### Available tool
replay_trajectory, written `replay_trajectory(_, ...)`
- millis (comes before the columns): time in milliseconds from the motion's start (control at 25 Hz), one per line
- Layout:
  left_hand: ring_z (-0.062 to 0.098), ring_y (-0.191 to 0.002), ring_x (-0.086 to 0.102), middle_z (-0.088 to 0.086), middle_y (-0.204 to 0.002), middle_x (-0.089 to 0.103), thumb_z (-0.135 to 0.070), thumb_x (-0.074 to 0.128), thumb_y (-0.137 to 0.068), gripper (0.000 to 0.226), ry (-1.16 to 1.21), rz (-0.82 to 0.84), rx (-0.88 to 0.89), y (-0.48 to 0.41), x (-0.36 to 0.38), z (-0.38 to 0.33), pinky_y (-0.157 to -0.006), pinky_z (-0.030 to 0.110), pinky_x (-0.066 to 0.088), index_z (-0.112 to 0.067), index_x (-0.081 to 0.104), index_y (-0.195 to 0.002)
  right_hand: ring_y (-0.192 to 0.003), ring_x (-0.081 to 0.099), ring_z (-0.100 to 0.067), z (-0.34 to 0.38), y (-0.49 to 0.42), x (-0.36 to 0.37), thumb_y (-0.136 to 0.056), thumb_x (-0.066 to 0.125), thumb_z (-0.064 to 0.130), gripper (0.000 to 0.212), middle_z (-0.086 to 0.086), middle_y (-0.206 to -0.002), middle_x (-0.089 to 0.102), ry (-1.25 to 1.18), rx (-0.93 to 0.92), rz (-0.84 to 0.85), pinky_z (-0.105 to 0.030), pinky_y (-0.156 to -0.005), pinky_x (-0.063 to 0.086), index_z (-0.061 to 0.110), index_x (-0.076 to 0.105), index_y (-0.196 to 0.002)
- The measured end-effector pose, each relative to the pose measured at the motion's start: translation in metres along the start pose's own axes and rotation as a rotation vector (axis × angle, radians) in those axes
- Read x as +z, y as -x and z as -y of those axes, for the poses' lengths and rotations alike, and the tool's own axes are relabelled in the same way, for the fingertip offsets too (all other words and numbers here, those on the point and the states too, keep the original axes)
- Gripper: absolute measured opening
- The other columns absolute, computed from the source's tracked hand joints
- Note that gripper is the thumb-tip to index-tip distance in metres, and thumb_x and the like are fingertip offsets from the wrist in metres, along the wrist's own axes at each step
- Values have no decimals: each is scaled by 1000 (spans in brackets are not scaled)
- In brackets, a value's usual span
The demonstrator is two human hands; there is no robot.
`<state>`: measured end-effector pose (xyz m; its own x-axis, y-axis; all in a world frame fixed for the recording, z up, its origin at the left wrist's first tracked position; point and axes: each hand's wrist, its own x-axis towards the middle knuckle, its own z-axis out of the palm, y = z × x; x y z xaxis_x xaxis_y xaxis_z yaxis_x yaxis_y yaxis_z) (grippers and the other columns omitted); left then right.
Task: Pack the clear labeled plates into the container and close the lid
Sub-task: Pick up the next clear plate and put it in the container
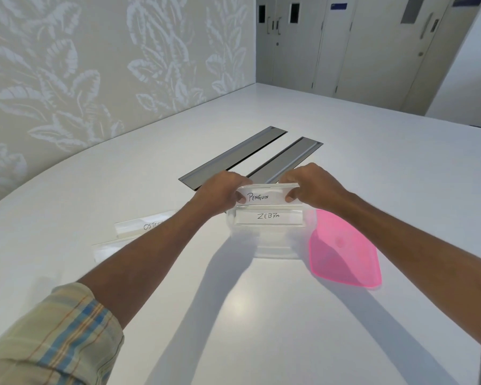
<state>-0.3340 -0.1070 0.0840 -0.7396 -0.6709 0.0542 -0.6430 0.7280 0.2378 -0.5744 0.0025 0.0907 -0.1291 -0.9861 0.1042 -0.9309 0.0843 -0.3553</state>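
A clear plate labelled PENGUIN (264,196) stands upright at the far end of the clear container (272,245). My left hand (220,193) pinches its left end and my right hand (311,187) pinches its right end. Just in front of it, a plate labelled ZEBRA (268,217) stands inside the container. To the left, a plate labelled OSTRICH (142,225) lies flat on the white table (261,315), partly hidden by my left forearm. Another clear plate (106,250) lies nearer me. The pink lid (342,251) rests on the table, touching the container's right side.
Two grey metal cable-slot covers (233,157) are set into the table beyond my hands. A leaf-patterned wall runs along the left, and doors stand at the far right.
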Motion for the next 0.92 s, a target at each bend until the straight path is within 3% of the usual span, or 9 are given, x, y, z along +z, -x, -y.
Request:
replay_trajectory(160, 26, -127, 63, 1, -131, 76, -3, 71, -95, 51, 4, -14, -21, -12, 19, 2, -95, 39, 54, -25, 70, -141, -98, 64, -27, -13, -7, 11, -81, 84, 12, 34, -1, -101, 71, 36, 8, 51, -36, -76, 51, 23, 77, -113)
replay_trajectory(240, 27, -127, 64, 0, -129, 76, -3, 70, -94, 51, -6, 0, -28, -18, 26, 3, -93, 37, 53, -26, 72, -139, -101, 65, -29, -18, -13, 18, -81, 84, 14, 35, -5, -106, 72, 89, 5, 67, -37, -78, 51, 22, 76, -114)
replay_trajectory(400, 32, -116, 67, 5, -117, 78, -3, 74, -90, 41, -33, 34, -6, -29, 32, 1, -91, 44, 57, -23, 78, -125, -101, 67, -32, -27, -23, 33, -79, 85, 19, 35, -7, -106, 75, 219, -50, 58, -36, -78, 48, 20, 73, -112)
replay_trajectory(560, 32, -112, 68, 6, -116, 78, -7, 77, -89, 40, -38, 62, 2, -39, 41, 0, -86, 40, 55, -24, 77, -125, -96, 70, -29, -40, -31, 42, -77, 88, 27, 33, 1, -100, 81, 333, -97, 31, -37, -93, 43, 21, 74, -106)
replay_trajectory(720, 32, -115, 68, 6, -120, 78, -8, 79, -88, 43, -63, 106, -9, -46, 55, 1, -93, 45, 57, -23, 77, -129, -107, 66, -24, -48, -35, 57, -78, 88, 27, 38, 3, -108, 78, 315, -81, 87, -45, -120, 21, 21, 72, -112)
replay_trajectory(920, 29, -120, 66, 4, -122, 77, -9, 79, -88, 42, -132, 144, -6, -52, 68, 6, -92, 40, 56, -23, 77, -129, -108, 69, -22, -51, -38, 73, -79, 88, 32, 40, 5, -111, 78, 359, -72, 134, -46, -122, 16, 24, 71, -114)
